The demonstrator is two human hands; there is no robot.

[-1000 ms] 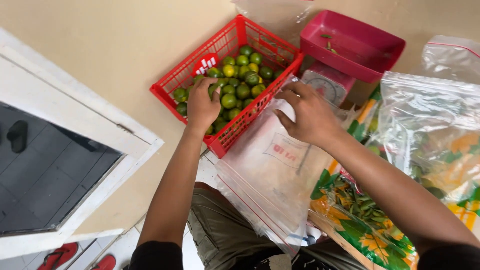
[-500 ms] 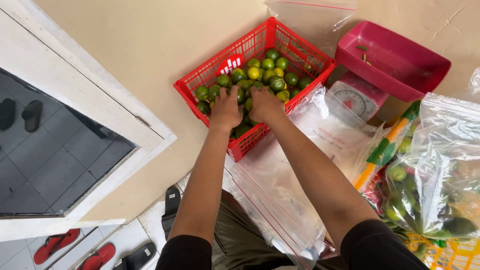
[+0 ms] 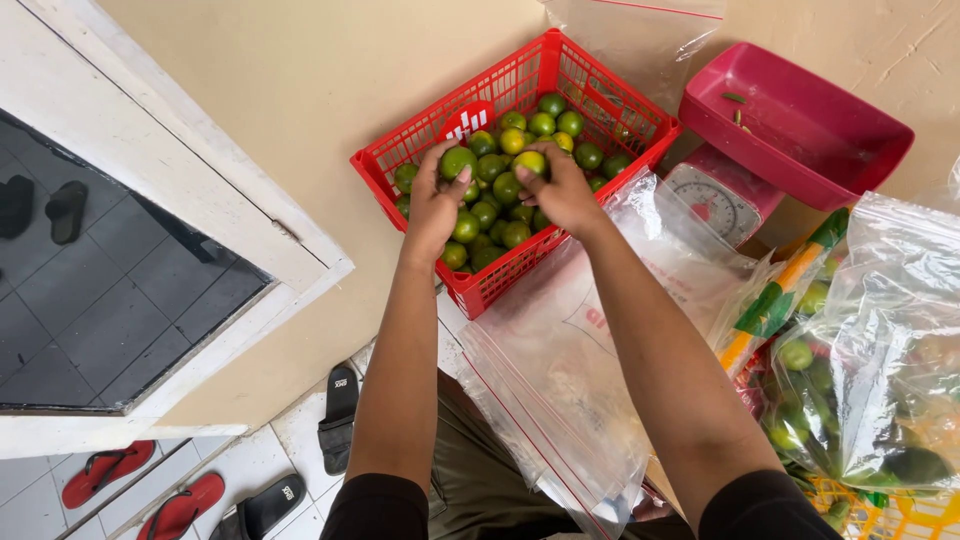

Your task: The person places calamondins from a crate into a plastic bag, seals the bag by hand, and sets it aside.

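**Both hands lifting limes from the red basket**

The red basket (image 3: 600, 95) looks rigid, safest held by its rim. Inside it lie small limes (image 3: 520, 205), seemingly firm, smooth and prone to rolling. The left hand (image 3: 437, 200) is wrapped around one lime (image 3: 458, 160); the right hand (image 3: 562, 190) pinches another (image 3: 530, 160).

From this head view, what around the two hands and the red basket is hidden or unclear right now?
- Limes under the left hand and right hand in the red plastic basket: hidden by the hands, so the count held is unclear.
- Basket floor: covered by the green limes.
- Dial of the pink weighing scale: partly behind a clear plastic bag.
- Bagged limes at right: blurred by plastic, cut off by the frame edge.
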